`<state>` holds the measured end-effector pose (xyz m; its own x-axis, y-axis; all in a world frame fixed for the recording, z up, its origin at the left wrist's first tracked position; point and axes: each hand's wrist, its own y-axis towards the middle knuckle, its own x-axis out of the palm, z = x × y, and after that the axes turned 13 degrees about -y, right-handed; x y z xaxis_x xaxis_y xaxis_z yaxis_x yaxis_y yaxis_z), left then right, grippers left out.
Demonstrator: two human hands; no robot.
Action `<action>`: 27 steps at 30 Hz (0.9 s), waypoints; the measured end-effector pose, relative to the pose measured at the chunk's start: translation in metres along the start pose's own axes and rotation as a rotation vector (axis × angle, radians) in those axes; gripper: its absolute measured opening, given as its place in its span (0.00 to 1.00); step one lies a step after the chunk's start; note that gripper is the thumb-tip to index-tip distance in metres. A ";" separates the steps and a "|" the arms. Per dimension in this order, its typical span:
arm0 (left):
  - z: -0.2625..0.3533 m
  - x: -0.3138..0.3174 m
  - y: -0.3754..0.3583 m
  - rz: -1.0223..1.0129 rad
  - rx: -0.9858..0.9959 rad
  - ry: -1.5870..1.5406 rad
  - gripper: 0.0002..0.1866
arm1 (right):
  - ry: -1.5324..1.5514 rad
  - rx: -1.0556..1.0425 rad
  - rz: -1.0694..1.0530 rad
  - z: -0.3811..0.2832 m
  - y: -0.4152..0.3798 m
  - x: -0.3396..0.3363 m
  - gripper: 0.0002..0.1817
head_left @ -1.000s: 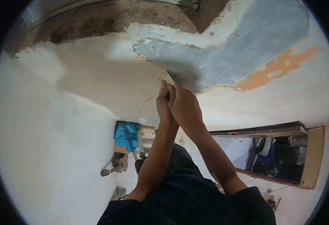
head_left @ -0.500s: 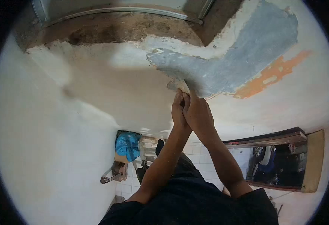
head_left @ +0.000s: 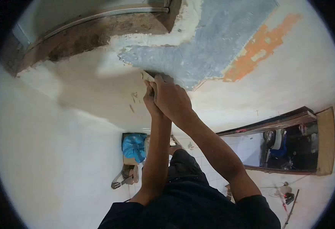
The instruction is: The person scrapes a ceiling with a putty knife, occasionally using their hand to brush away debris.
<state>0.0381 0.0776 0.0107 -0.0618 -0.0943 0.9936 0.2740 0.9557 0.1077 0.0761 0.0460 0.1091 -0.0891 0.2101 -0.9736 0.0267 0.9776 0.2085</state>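
Observation:
My right hand (head_left: 173, 95) and my left hand (head_left: 152, 102) are pressed together, both closed on a scraper. Only the scraper's pale flat blade (head_left: 147, 76) shows past my fingers; its handle is hidden. The blade is against the wall at the lower edge of a bare grey patch (head_left: 175, 57), where the cream paint (head_left: 98, 87) begins. Thin paint flakes (head_left: 133, 97) show in front of the wall, just left of my left hand.
Above is a recess with a rough brown ledge (head_left: 79, 40). An orange patch (head_left: 251, 53) lies right of the grey one. Below are a blue plastic bag (head_left: 134, 146), a guitar (head_left: 127, 177), a tiled floor (head_left: 213, 164) and a doorway with a wooden frame (head_left: 326, 141).
Both hands and the scraper have moved left along the patch's lower edge. Loose flakes have come into sight. The view has shifted, and my legs have changed position.

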 end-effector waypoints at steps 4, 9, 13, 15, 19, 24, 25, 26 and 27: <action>-0.007 0.001 -0.009 0.084 0.024 -0.062 0.19 | 0.171 0.020 0.044 0.002 -0.013 0.009 0.11; -0.015 0.033 -0.019 0.122 -0.036 0.116 0.17 | 0.030 0.140 -0.004 0.007 -0.023 -0.011 0.11; -0.017 0.026 -0.012 0.113 -0.035 0.153 0.18 | 0.077 0.150 0.020 0.013 -0.017 -0.006 0.12; -0.017 0.021 -0.012 0.022 -0.108 -0.092 0.17 | 0.068 0.170 0.011 0.014 -0.016 -0.005 0.12; -0.013 0.029 -0.012 0.164 -0.078 -0.039 0.18 | 0.126 0.180 -0.112 0.013 -0.008 -0.007 0.12; 0.033 0.030 0.001 0.164 0.263 0.146 0.18 | 0.168 -0.056 -0.115 -0.031 0.021 -0.016 0.16; 0.046 0.028 0.002 0.139 0.232 0.179 0.19 | 0.173 0.017 -0.180 -0.041 0.027 -0.010 0.19; 0.059 0.028 0.002 0.112 0.206 0.215 0.21 | 0.181 0.085 -0.243 -0.050 0.032 -0.001 0.22; 0.061 0.028 0.001 0.120 0.218 0.220 0.21 | 0.188 0.074 -0.252 -0.052 0.032 0.000 0.22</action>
